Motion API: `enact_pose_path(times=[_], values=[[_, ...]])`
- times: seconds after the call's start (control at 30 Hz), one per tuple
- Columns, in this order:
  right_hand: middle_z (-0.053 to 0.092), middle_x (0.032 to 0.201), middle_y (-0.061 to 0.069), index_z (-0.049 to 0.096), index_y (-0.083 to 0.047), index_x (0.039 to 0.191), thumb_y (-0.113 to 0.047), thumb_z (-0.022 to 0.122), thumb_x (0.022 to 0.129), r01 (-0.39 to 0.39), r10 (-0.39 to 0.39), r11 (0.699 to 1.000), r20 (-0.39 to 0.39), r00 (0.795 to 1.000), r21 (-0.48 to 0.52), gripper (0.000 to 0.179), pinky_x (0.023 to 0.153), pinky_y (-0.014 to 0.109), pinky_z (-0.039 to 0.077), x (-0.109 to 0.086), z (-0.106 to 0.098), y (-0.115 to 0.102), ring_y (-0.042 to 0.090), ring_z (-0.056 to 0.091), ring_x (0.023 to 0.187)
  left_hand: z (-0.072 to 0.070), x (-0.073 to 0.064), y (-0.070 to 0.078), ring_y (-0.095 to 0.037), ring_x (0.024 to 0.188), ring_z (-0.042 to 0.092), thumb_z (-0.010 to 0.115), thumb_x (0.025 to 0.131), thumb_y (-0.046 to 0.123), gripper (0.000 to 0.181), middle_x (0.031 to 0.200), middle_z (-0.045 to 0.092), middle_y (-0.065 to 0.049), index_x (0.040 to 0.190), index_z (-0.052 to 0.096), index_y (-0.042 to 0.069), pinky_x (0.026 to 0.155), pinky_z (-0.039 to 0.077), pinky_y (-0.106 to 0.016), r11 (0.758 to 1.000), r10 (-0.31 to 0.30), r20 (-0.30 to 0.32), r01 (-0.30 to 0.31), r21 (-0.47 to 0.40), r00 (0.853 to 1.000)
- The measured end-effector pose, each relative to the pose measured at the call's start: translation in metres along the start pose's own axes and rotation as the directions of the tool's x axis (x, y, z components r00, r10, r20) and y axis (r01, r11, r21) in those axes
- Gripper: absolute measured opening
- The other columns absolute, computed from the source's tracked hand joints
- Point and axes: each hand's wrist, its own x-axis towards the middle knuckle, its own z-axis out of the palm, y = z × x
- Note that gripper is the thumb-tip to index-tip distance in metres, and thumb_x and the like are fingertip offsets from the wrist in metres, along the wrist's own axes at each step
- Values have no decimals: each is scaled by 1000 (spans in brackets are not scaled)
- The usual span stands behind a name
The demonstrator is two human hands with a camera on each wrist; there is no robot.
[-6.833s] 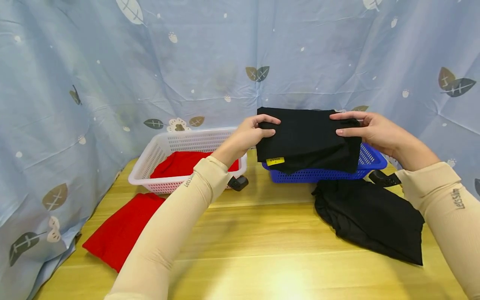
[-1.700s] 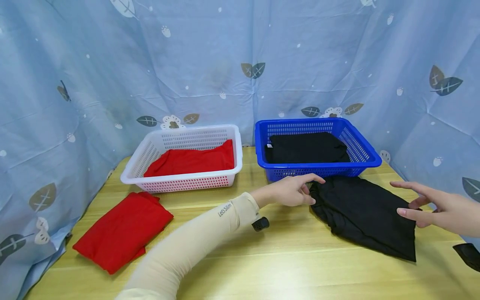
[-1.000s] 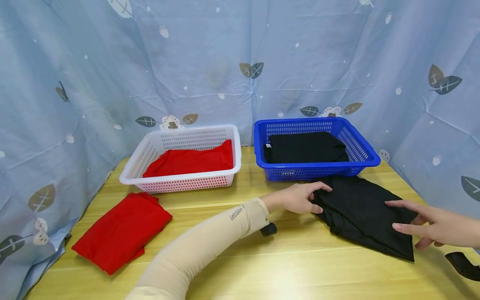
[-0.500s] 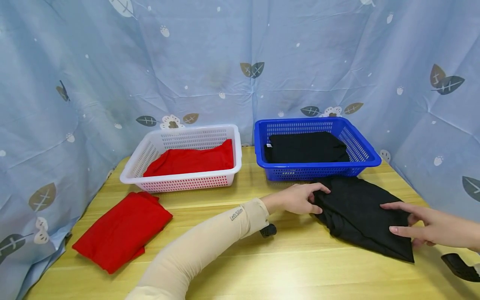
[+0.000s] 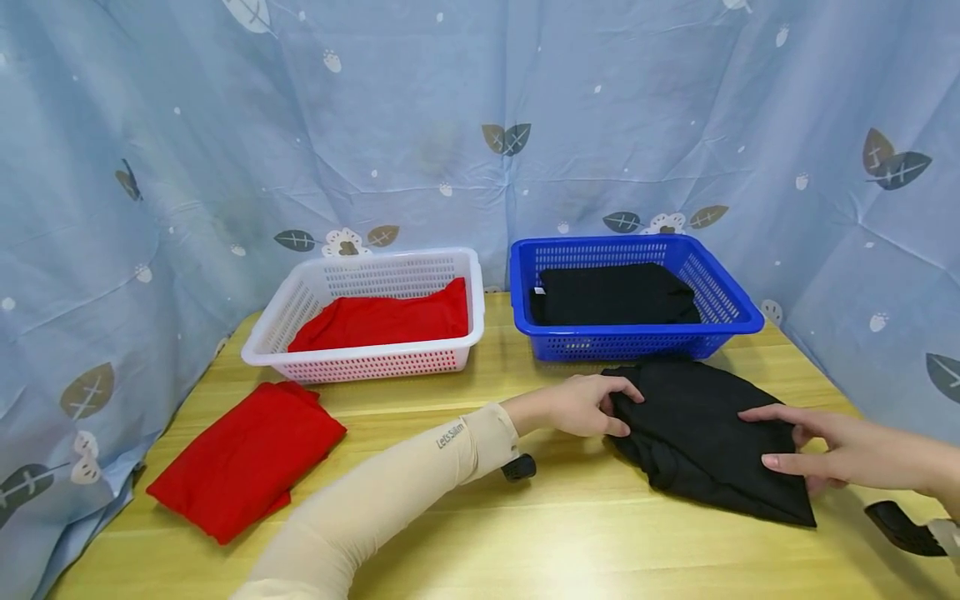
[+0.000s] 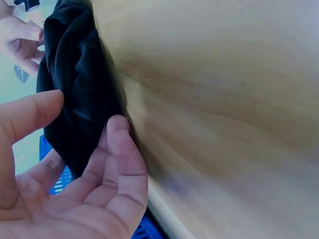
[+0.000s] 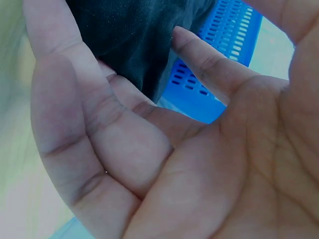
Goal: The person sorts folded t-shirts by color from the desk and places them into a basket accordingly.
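In the head view a loosely folded black garment (image 5: 705, 442) lies on the wooden table in front of the blue basket (image 5: 637, 331). My left hand (image 5: 573, 406) grips its left edge. In the left wrist view, the thumb and curled fingers of that hand (image 6: 99, 184) stand on either side of the dark cloth (image 6: 75, 84). At the opposite end, my right hand (image 5: 847, 450) reaches over the edge, its index finger and thumb spread on top of the garment. The right wrist view shows loosely bent fingers (image 7: 99, 124) touching the cloth (image 7: 129, 40).
Another folded black garment (image 5: 622, 296) lies inside the blue basket. The white basket (image 5: 360, 361) beside it holds a red garment (image 5: 382, 321). One more folded red garment (image 5: 247, 458) rests at the table's left. A blue patterned curtain (image 5: 420, 125) hangs around the table.
Earlier both hands held a black garment over the blue basket; a black garment now lies inside it. Both hands have since reached the other black garment, which has slid slightly left with them.
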Motion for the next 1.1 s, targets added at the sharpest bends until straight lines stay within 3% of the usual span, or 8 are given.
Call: enact_pose_path(times=[0.23, 0.43, 0.5, 0.8, 1.1], values=[[55, 96, 7, 43, -60, 148, -16, 57, 112, 76, -79, 996, 64, 995, 40, 58, 56, 29, 47, 12, 6, -7, 20, 66, 64, 1, -21, -9, -3, 81, 62, 74, 102, 24, 47, 87, 68, 5, 147, 63, 21, 76, 49, -16, 999, -26, 17, 26, -42, 1000], [54, 96, 6, 42, -17, 162, -16, 58, 112, 118, -122, 992, 83, 989, 52, 53, 56, 30, 47, 21, 10, -16, 23, 68, 68, -4, -41, -18, -3, 80, 63, 74, 103, 22, 46, 88, 68, 4, 147, 63, 18, 75, 50, -17, 995, -19, 43, 24, -97, 999], [56, 98, 6, 39, -10, 163, -16, 58, 112, 125, -130, 990, 92, 987, 59, 54, 57, 30, 48, 24, 11, -20, 23, 68, 70, -6, -49, -20, -4, 79, 62, 73, 103, 22, 47, 88, 68, 4, 148, 62, 18, 75, 51, -18, 994, -15, 49, 20, -108, 999], [58, 114, 13, 34, -11, 166, -22, 58, 112, 79, -91, 994, 161, 983, 75, 61, 73, 30, 56, 39, 15, -44, 21, 74, 86, -16, -82, -32, -4, 86, 65, 73, 103, 25, 47, 94, 71, 6, 149, 62, 21, 80, 53, -20, 991, -46, 62, 53, -121, 997], [58, 115, 16, 34, -12, 167, -23, 59, 112, 87, -111, 988, 199, 974, 126, 61, 77, 32, 60, 53, 19, -62, 25, 76, 89, -21, -111, -35, -4, 89, 69, 74, 103, 26, 49, 95, 73, 5, 150, 61, 22, 83, 55, -21, 981, -87, 81, 100, -165, 993]])
